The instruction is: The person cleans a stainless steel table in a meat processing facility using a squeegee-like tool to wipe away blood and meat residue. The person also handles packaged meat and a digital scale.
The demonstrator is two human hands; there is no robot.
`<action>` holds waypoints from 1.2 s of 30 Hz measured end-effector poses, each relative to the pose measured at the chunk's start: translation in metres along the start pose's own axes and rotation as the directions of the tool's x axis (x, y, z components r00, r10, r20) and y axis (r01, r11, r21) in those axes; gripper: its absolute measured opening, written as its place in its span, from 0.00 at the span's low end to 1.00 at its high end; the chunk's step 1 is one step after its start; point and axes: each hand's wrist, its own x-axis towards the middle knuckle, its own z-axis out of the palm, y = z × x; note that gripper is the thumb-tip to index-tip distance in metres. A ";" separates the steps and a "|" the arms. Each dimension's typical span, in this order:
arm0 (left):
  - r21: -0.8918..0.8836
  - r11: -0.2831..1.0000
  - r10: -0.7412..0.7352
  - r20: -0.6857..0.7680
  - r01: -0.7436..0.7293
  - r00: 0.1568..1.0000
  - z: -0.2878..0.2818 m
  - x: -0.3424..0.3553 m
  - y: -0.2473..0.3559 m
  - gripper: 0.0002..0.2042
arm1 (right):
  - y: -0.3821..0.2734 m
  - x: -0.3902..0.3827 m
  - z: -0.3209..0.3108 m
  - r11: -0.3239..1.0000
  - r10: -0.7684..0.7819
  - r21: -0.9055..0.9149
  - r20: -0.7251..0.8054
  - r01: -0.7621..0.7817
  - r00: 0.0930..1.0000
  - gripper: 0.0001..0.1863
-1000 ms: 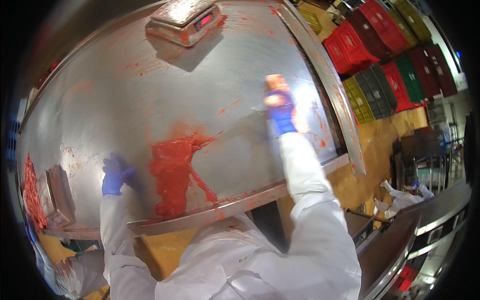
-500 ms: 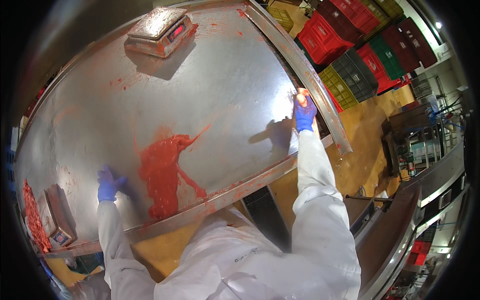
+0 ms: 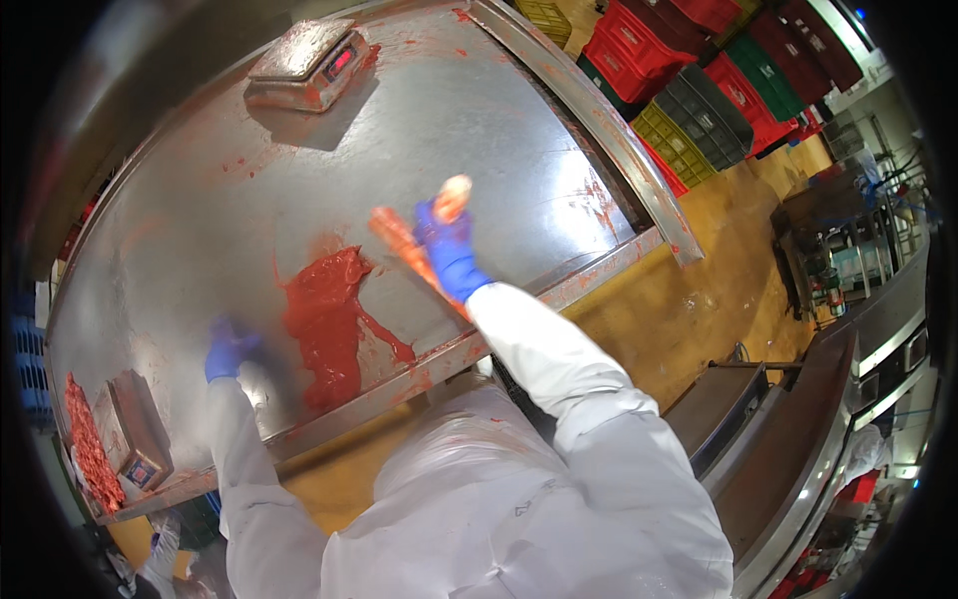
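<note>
My right hand (image 3: 446, 243), in a blue glove, is closed around the pale, red-smeared handle of a scraper (image 3: 399, 240). Its long, straight, red-stained edge slants across the near right part of the steel table (image 3: 479, 130); motion blurs it. To its left a pool of red liquid, like blood (image 3: 324, 309), spreads toward the table's front edge, with a thin streak on its right. My left hand (image 3: 232, 351), also blue-gloved and blurred, is at the tabletop left of the pool. Its thumb stands apart from the fingers and nothing shows in it.
A scale (image 3: 304, 65) with a lit red display stands at the far left of the table. Near the left front corner lie a second scale (image 3: 135, 429) and a heap of minced meat (image 3: 92, 444). A metal rail (image 3: 599, 120) borders the right side; stacked crates (image 3: 639, 60) stand beyond.
My right hand has swung left with the scraper, from the table's right edge toward the red pool. My left hand has shifted only slightly. The pool looks a little smaller at its far end.
</note>
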 end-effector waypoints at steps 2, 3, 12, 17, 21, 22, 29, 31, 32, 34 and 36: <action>-0.025 0.990 0.132 -0.150 -0.137 0.980 0.000 0.004 0.012 0.45 | -0.023 0.021 -0.032 0.965 0.105 0.256 -0.204 -0.051 0.973 0.10; -0.017 0.972 0.220 -0.278 -0.234 0.935 0.005 0.007 0.019 0.45 | -0.033 0.029 -0.052 0.947 0.105 0.322 -0.294 -0.005 0.950 0.10; 0.035 0.670 0.674 -0.446 -0.741 0.589 -0.024 -0.067 0.315 0.34 | -0.084 0.016 -0.332 0.420 0.319 0.827 -0.520 0.373 0.792 0.15; -0.029 0.561 0.765 -0.364 -0.827 0.531 0.009 -0.111 0.447 0.34 | -0.094 -0.103 -0.516 0.850 -0.436 -0.104 -0.688 0.516 0.580 0.14; -0.107 0.509 0.806 -0.290 -0.854 0.516 0.052 -0.123 0.532 0.35 | -0.097 -0.159 -0.585 0.552 0.115 0.584 -0.760 0.595 0.639 0.17; -0.117 0.472 0.836 -0.255 -0.874 0.486 0.055 -0.135 0.563 0.37 | -0.069 -0.178 -0.620 0.543 0.102 0.587 -0.755 0.600 0.647 0.16; -0.366 0.328 0.907 -0.134 -0.871 0.398 0.085 -0.148 0.680 0.35 | 0.040 -0.199 -0.719 0.414 0.337 0.743 -0.662 0.526 0.670 0.15; 0.098 0.252 0.949 -0.221 -0.963 0.226 0.111 -0.101 0.703 0.32 | 0.049 -0.177 -0.734 0.401 0.335 0.759 -0.643 0.513 0.689 0.16; 0.490 0.216 0.960 -0.265 -0.844 0.091 0.116 -0.093 0.718 0.32 | 0.047 -0.161 -0.748 0.399 0.338 0.754 -0.650 0.522 0.680 0.17; 0.394 0.373 0.894 -0.395 -0.840 0.211 0.126 -0.077 0.742 0.38 | 0.044 -0.121 -0.775 0.389 0.347 0.753 -0.654 0.531 0.673 0.19; -0.111 0.524 0.736 -0.439 -0.844 0.515 0.115 -0.104 0.788 0.43 | 0.048 -0.087 -0.808 0.492 0.295 0.733 -0.648 0.470 0.702 0.23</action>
